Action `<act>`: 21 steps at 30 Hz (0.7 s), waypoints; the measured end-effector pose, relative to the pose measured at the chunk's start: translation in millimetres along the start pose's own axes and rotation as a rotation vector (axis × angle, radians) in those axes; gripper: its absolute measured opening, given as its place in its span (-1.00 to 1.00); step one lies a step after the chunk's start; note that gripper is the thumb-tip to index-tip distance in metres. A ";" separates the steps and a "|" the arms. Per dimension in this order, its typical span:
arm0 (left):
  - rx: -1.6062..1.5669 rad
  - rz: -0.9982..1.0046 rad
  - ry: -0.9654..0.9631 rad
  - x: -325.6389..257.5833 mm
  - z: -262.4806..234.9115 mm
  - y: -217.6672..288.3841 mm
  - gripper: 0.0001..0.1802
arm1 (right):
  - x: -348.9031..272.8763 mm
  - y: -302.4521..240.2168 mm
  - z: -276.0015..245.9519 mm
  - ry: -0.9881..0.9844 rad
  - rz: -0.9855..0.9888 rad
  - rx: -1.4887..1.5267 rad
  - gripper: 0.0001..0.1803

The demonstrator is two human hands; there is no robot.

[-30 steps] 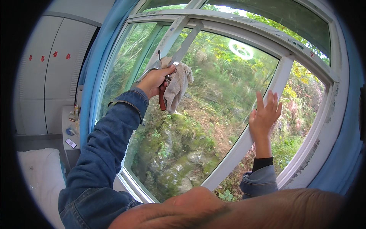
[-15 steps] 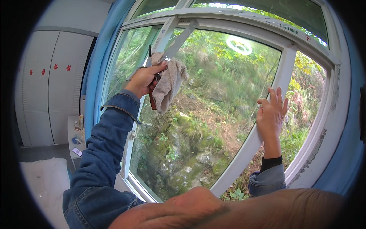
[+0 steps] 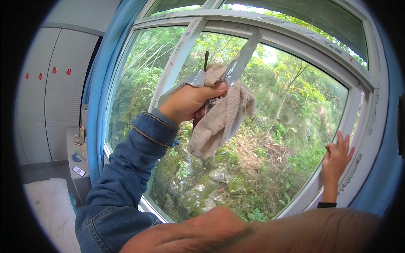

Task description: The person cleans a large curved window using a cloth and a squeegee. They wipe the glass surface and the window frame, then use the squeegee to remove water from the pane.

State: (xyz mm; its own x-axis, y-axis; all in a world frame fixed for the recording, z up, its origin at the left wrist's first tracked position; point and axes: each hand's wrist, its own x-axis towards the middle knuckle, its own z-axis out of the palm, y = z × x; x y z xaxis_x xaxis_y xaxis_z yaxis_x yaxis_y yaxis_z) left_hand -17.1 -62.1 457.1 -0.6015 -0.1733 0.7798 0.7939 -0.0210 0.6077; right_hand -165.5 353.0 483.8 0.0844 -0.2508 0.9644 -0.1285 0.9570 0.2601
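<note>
A rumpled beige cloth (image 3: 228,118) hangs from my left hand (image 3: 190,101), whose fingers are closed around it in front of the window glass. The same hand grips a shiny grey strip of film (image 3: 241,63), which runs up to the top of the white window frame. A thin dark rod (image 3: 206,61) stands up from the bunched cloth; its kind cannot be made out. At the right, my right hand (image 3: 336,162) rests with spread fingers on the side rail of the sliding window sash (image 3: 353,101).
Blue curtains (image 3: 96,109) hang at both sides of the window. On the left are a white wardrobe (image 3: 63,97) with red paper decorations, a small table holding a phone (image 3: 78,170) and small items, and white bedding (image 3: 52,206). A rocky green slope lies outside.
The sash has slid right with my right hand on it, narrowing the gap at the right edge. My left hand has moved right with the cloth and film strip.
</note>
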 end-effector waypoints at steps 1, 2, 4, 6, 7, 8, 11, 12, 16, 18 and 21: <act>-0.024 0.003 -0.019 3.0 -2.0 -0.8 -0.80 | -1.4 9.7 -6.8 0.014 0.004 -0.040 -0.86; -0.045 0.046 -0.019 -0.6 -3.2 7.7 -0.79 | -4.0 16.3 -5.7 0.025 0.008 -0.055 -0.86; -0.130 0.118 0.031 -1.8 -15.6 18.8 -0.73 | -7.6 15.3 -2.5 0.034 0.041 -0.116 -0.83; -0.311 0.149 -0.058 -0.3 -38.0 31.7 -0.67 | -11.0 13.9 7.6 0.017 0.062 -0.195 -0.83; -0.424 0.153 -0.200 -1.2 -53.8 39.6 -0.66 | -10.4 11.7 10.8 0.020 0.062 -0.215 -0.82; -0.387 0.164 -0.140 3.3 -65.7 39.5 -0.66 | -13.1 11.3 11.6 0.011 0.064 -0.254 -0.82; -0.312 0.218 -0.070 3.9 -86.7 43.6 -0.64 | -15.3 6.7 13.9 0.012 0.004 -0.292 -0.78; -0.259 0.227 -0.075 6.0 -94.8 44.0 -0.61 | -15.1 5.4 19.6 0.033 -0.025 -0.292 -0.76; -0.152 0.279 -0.061 15.0 -105.6 36.5 -0.59 | -20.4 4.8 23.6 0.027 -0.160 -0.255 -0.59; -0.227 0.215 -0.119 9.9 -94.7 32.8 -0.64 | -24.8 -0.5 21.1 0.015 -0.175 -0.250 -0.53; -0.333 0.144 -0.095 3.0 -75.1 23.1 -0.67 | -23.1 -0.1 12.4 -0.036 -0.194 -0.279 -0.53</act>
State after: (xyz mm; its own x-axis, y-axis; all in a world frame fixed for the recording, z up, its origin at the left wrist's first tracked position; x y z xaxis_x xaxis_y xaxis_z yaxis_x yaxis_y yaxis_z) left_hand 6.1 -137.1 462.3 -0.4747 -0.1056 0.8738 0.8470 -0.3247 0.4209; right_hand -179.6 356.9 462.1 0.0448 -0.4319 0.9008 0.1624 0.8929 0.4200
